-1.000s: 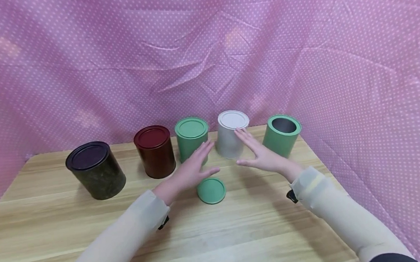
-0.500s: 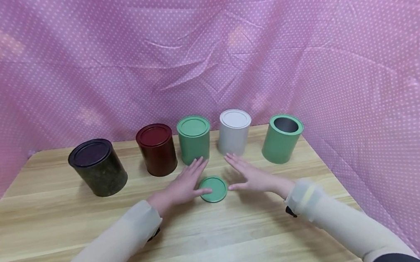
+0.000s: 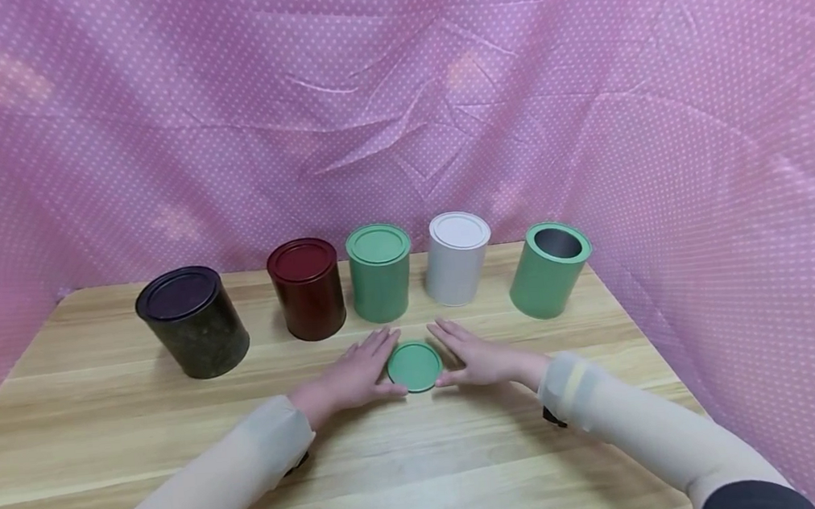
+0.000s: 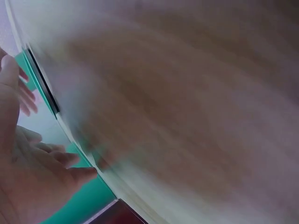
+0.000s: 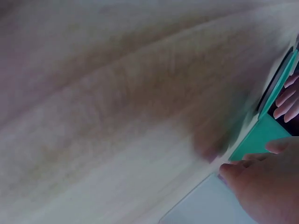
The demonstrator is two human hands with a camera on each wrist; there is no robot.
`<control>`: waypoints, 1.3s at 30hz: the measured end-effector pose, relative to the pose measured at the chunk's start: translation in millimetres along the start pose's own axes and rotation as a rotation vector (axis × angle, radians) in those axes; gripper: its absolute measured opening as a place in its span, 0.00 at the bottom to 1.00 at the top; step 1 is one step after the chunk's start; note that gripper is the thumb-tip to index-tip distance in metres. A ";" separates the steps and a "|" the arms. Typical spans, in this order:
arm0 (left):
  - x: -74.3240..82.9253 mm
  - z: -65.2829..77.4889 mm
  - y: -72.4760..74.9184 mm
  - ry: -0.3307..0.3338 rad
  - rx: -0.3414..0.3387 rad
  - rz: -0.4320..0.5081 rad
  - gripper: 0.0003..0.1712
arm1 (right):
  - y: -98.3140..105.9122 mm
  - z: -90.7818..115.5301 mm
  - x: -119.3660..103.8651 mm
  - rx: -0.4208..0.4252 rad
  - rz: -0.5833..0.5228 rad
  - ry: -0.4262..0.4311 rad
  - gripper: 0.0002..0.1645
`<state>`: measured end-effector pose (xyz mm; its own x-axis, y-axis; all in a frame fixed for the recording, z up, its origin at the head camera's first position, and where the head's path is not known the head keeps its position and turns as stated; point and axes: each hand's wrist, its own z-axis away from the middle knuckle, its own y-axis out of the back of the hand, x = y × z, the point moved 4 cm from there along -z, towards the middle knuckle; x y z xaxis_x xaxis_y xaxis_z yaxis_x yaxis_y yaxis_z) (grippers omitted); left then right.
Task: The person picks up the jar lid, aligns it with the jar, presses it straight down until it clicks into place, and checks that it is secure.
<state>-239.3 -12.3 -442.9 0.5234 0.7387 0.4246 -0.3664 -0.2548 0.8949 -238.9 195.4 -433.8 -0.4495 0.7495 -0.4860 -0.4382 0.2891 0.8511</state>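
Note:
A round green lid [image 3: 415, 366] lies flat on the wooden table between the two hands. At its left side is my left hand [image 3: 355, 372], fingers extended and thumb reaching toward the near rim. My right hand [image 3: 482, 357] mirrors it on the right, thumb close to the near edge and fingers spread. Both wrist views show the lid's thin edge [image 4: 42, 81] close to the fingers. Behind the hands stand a lidded green can [image 3: 381, 281] and a lidded white can [image 3: 458, 262]. A green can [image 3: 549, 270] without a lid stands farther right, its dark inside showing.
A dark red lidded can [image 3: 306, 292] and a black lidded can [image 3: 195, 321] stand at the back left. Pink dotted cloth [image 3: 395, 110] hangs behind the table [image 3: 426, 471] and along its sides.
Both hands have come down and back from in front of the green and white cans to either side of the lid, and have drawn closer to it. The cans stay put.

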 end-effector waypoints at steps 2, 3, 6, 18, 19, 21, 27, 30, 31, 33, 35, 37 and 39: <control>-0.7 0.2 0.2 0.018 -0.002 0.003 0.56 | -0.3 -1.6 -0.2 -0.008 -0.011 -0.006 0.57; -1.3 0.1 0.3 0.026 -0.004 0.001 0.56 | -0.4 -2.5 -0.4 -0.012 -0.014 -0.009 0.57; -3.0 -0.4 1.2 0.045 -0.002 -0.013 0.55 | -1.9 -5.3 0.5 -0.033 -0.015 -0.017 0.57; -1.8 -2.7 -0.6 0.090 -0.051 -0.094 0.55 | -6.3 -9.4 2.0 -0.036 -0.005 -0.014 0.57; -1.2 -2.7 -0.7 0.094 -0.054 -0.098 0.55 | -6.5 -9.7 2.0 -0.032 0.001 -0.013 0.56; -0.2 -2.8 -1.1 0.101 -0.058 -0.103 0.54 | -6.6 -10.0 1.3 -0.025 0.004 -0.012 0.56; 1.1 -3.1 -1.7 0.109 -0.073 -0.117 0.53 | -8.1 -10.9 -0.9 -0.020 0.026 -0.034 0.55; 0.1 -3.7 -3.1 0.114 -0.078 -0.125 0.53 | -9.1 -11.3 -2.5 -0.014 0.029 -0.039 0.53; -0.2 -3.9 -3.5 0.115 -0.079 -0.125 0.53 | -9.5 -11.5 -2.6 -0.016 0.028 -0.044 0.53; -0.5 -4.4 -4.1 0.119 -0.080 -0.128 0.53 | -9.9 -11.8 -2.5 -0.012 0.034 -0.045 0.52; -0.5 -5.1 -4.1 0.122 -0.078 -0.132 0.53 | -10.2 -12.3 -2.1 -0.006 0.034 -0.044 0.52; 0.1 -5.5 -3.1 0.124 -0.074 -0.132 0.53 | -10.3 -12.6 -1.7 -0.003 0.037 -0.044 0.52; 0.9 -5.9 -1.6 0.125 -0.070 -0.131 0.52 | -10.1 -12.7 -1.9 0.003 0.039 -0.037 0.52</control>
<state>-242.8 -7.5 -444.7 0.4719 0.8358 0.2806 -0.3563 -0.1103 0.9278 -243.5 183.4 -444.1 -0.4368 0.7817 -0.4451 -0.4184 0.2615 0.8698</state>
